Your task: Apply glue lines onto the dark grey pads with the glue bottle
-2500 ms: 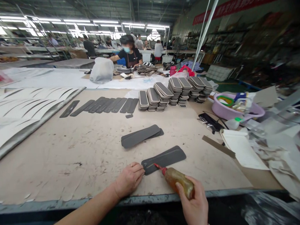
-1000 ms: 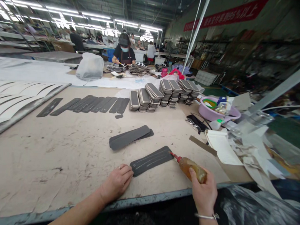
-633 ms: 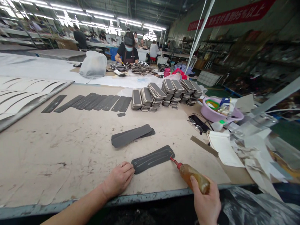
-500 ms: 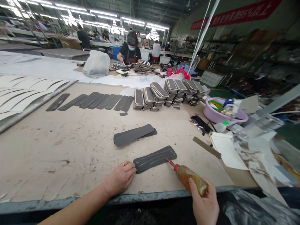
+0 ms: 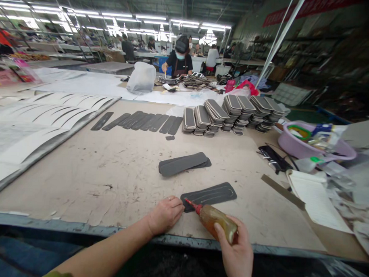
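A dark grey rounded strip (image 5: 214, 193) lies flat near the front edge of the table, with thin lines of glue on its upper face. My left hand (image 5: 166, 212) has its curled fingers at the strip's left end, gripping it against the table. In my right hand (image 5: 236, 247) is a squeezable glue bottle (image 5: 216, 220) of amber liquid, tilted with its red nozzle pointing left. The nozzle tip is over the strip's left part, close to my left fingers; whether it touches cannot be seen. Behind lie overlapping dark strips (image 5: 183, 164).
A row of dark strips (image 5: 142, 121) stretches across the back left, beside tall stacks of pale-edged pieces (image 5: 215, 109). To the right are a purple basin (image 5: 341, 150), a phone (image 5: 273, 155) and a notebook (image 5: 318, 195). White sheets (image 5: 52, 109) lie left. A person (image 5: 182, 61) works opposite.
The bottle's nozzle has moved from the strip's right part to its left end, toward my left hand. The camera view has turned left, so everything appears further right.
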`<state>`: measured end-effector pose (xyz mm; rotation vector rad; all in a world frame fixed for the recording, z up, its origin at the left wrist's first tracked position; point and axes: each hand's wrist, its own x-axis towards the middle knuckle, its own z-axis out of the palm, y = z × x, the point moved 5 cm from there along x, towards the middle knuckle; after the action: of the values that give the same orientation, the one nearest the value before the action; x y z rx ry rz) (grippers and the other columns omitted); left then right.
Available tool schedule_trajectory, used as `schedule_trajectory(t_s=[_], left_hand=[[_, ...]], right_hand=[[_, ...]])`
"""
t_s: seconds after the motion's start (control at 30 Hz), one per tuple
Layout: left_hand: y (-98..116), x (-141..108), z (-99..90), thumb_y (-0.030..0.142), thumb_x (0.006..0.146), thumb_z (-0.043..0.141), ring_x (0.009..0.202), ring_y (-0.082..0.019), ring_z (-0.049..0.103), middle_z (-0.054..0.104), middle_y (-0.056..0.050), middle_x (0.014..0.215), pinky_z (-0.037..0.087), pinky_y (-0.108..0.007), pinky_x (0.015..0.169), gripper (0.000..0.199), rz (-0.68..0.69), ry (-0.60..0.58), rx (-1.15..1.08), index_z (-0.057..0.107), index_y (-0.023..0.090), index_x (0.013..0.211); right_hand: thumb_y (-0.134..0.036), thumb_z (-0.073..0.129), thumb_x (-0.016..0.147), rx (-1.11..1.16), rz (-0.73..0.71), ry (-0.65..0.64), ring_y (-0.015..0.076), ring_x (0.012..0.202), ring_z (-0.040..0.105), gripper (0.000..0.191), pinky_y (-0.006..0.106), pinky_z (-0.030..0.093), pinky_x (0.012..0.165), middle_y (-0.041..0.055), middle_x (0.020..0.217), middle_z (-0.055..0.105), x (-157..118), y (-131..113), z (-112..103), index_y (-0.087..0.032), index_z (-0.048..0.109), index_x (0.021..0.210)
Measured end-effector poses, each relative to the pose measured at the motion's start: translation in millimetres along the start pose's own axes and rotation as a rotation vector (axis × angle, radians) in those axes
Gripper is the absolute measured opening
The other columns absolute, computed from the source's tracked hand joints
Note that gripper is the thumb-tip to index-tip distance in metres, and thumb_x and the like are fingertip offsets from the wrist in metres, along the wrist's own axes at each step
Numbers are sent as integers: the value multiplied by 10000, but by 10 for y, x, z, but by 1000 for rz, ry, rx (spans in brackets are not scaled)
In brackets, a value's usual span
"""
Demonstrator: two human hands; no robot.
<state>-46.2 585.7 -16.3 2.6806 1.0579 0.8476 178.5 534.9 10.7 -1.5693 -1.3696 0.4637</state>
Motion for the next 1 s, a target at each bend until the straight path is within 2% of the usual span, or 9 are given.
schedule_trajectory(t_s=[0.13, 0.27, 0.43, 0.57, 0.63, 0.77, 0.83, 0.93, 1.0], left_hand=[[2, 5, -1, 133, 943, 390, 830, -173, 575, 612, -75, 857, 526, -311, 784, 249, -10, -24, -3, 638, 141, 917], [14, 12, 5, 133, 949, 388, 823, -179, 565, 602, -75, 834, 521, -320, 774, 252, 11, -36, 26, 631, 129, 882], [28, 18, 1, 153, 957, 392, 819, -184, 567, 602, -77, 815, 510, -334, 780, 251, 52, -12, 58, 628, 131, 875], [17, 39, 2, 143, 941, 414, 787, -179, 550, 599, -75, 810, 504, -329, 767, 225, 43, -13, 41, 628, 131, 871], [7, 51, 15, 136, 927, 431, 772, -179, 536, 597, -74, 808, 502, -330, 762, 208, 31, -18, 23, 625, 129, 853], [-11, 65, 46, 126, 908, 453, 788, -189, 528, 589, -78, 802, 505, -337, 778, 184, 14, -23, 4, 619, 123, 829], [-26, 66, 47, 122, 902, 461, 798, -194, 526, 590, -84, 811, 507, -336, 777, 172, -5, -7, -2, 619, 122, 835], [-52, 61, 28, 115, 887, 479, 803, -191, 529, 597, -88, 834, 510, -325, 775, 143, -27, 39, -55, 617, 126, 850], [-72, 56, 11, 105, 873, 486, 809, -186, 539, 602, -86, 844, 511, -317, 778, 127, -42, 66, -102, 609, 132, 854]], right_hand=[[-464, 662, 853, -43, -77, -25, 228, 895, 575, 345, 353, 462, 797, 66, 1008, 599, -35, -85, 23, -200, 591, 1063], [-493, 678, 834, -81, -39, -9, 222, 871, 587, 365, 333, 459, 780, 53, 994, 613, -96, -49, -81, -203, 605, 1044], [-563, 699, 786, -101, 88, 68, 242, 866, 600, 449, 354, 456, 797, 52, 986, 631, -102, 159, -299, -203, 617, 1040], [-572, 709, 770, -152, 69, 172, 249, 881, 596, 477, 368, 442, 836, 55, 998, 624, -52, 228, -449, -199, 619, 1052], [-560, 710, 775, -133, 58, 174, 245, 871, 593, 472, 365, 448, 824, 62, 996, 620, -45, 226, -444, -190, 616, 1052], [-515, 700, 805, -48, 33, 52, 236, 886, 589, 437, 354, 459, 818, 69, 1029, 613, -81, 214, -296, -187, 605, 1076], [-507, 694, 813, -46, 35, 51, 235, 902, 587, 429, 355, 456, 830, 67, 1040, 612, -92, 239, -276, -193, 602, 1092], [-529, 709, 786, -74, 74, 173, 235, 906, 581, 456, 366, 442, 853, 60, 1036, 610, -67, 317, -387, -199, 608, 1084], [-546, 739, 741, -22, 161, 281, 234, 909, 575, 498, 358, 452, 830, 56, 1034, 603, -39, 396, -502, -198, 606, 1072]])
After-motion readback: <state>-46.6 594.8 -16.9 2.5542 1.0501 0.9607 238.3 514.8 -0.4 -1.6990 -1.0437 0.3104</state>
